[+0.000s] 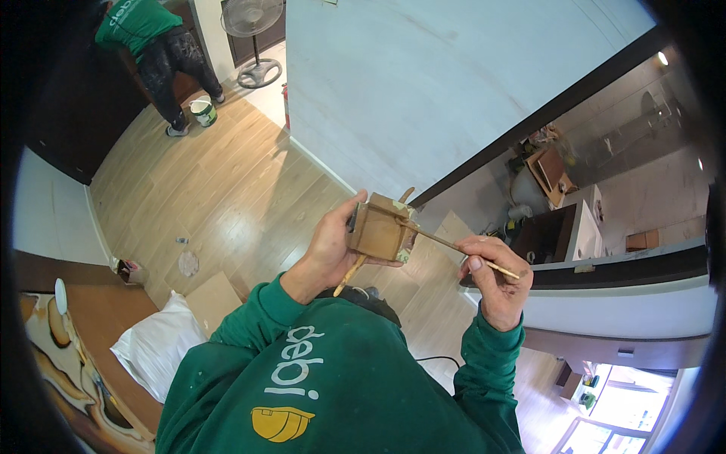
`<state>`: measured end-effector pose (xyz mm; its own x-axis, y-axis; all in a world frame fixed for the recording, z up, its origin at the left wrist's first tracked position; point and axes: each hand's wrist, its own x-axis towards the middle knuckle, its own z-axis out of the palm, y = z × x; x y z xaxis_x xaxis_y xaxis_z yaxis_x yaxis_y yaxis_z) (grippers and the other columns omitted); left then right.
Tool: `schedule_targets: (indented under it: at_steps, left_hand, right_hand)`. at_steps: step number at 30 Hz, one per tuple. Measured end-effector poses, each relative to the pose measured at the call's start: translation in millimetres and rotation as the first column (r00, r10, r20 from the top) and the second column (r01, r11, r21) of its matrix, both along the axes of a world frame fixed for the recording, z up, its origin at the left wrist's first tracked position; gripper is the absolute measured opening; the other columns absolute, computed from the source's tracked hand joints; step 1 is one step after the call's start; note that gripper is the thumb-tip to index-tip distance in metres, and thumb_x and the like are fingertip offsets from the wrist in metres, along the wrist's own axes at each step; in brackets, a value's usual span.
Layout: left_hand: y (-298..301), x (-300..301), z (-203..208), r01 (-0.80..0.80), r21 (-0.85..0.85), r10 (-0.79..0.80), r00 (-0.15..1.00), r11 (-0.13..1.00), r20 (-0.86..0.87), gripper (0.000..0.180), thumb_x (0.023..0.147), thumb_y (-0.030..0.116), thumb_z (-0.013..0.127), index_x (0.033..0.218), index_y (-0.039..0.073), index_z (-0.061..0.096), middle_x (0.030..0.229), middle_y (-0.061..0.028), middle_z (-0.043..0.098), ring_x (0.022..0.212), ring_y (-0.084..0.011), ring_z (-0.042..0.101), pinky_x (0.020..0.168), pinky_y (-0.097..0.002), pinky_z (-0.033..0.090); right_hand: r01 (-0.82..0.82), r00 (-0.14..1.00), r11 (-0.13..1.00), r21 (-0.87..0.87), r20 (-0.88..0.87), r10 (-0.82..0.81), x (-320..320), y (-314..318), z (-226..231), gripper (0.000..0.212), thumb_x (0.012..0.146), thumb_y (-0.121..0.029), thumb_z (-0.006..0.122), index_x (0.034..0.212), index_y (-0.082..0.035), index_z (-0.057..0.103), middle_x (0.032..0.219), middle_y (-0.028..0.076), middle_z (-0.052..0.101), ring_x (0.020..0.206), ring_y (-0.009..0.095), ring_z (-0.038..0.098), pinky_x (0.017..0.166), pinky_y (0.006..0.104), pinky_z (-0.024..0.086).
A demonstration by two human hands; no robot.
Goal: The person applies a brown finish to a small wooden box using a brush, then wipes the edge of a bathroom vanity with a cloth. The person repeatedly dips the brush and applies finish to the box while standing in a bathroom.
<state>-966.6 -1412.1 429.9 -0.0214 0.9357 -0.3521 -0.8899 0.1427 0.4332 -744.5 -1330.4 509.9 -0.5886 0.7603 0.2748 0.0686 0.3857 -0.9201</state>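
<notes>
My left hand (327,240) is closed around a small square container (380,229), brown inside with paint-spotted edges, held in front of my chest. A tan stick-like handle (349,275) pokes out below the container near my fingers, and a similar brown end (408,194) shows at its far side. Between the fingers and thumb of my right hand (495,286) is a thin paintbrush (445,242) with a yellowish handle end. It slants left, its far end over the container; the bristles cannot be made out.
A pale wall (423,83) rises ahead, beside a dark-framed opening (544,106). At far left a person (162,57) bends near a bucket (203,110) and a standing fan (255,45). A white sack (160,344) and cardboard (215,303) lie at my left.
</notes>
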Motion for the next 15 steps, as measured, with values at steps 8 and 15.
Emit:
schedule_targets:
  at_steps: [8, 15]
  left_hand:
    - [0.9, 1.7, -2.4, -0.02, -0.022, 0.02, 1.0, 1.0, 0.002, 0.057, 0.1, 0.045, 0.04, 0.126, -0.004, 0.05, 0.12, -0.0233, 0.06, 0.105, -0.0364, 0.063, 0.084, -0.0607, 0.054]
    - [4.7, 2.3, -2.8, 0.021, -0.012, -0.021, 1.0, 1.0, 0.014, 0.057, 0.1, 0.045, 0.039, 0.128, -0.003, 0.049, 0.122, -0.0238, 0.059, 0.107, -0.0372, 0.063, 0.085, -0.0603, 0.054]
  right_hand:
    - [0.015, 1.0, 1.0, -0.006, 0.015, -0.015, 9.2, -2.7, 6.7, 0.014, 0.085, 0.002, 0.059, 0.095, 0.007, 0.068, 0.095, 0.018, 0.068, 0.069, 0.016, 0.063, 0.064, 0.0272, 0.052]
    - [0.038, 0.998, 0.999, 0.03, -0.051, -0.036, 10.6, -7.3, 8.8, 0.014, 0.084, 0.002, 0.06, 0.094, 0.006, 0.069, 0.095, 0.018, 0.068, 0.069, 0.016, 0.064, 0.064, 0.0269, 0.052]
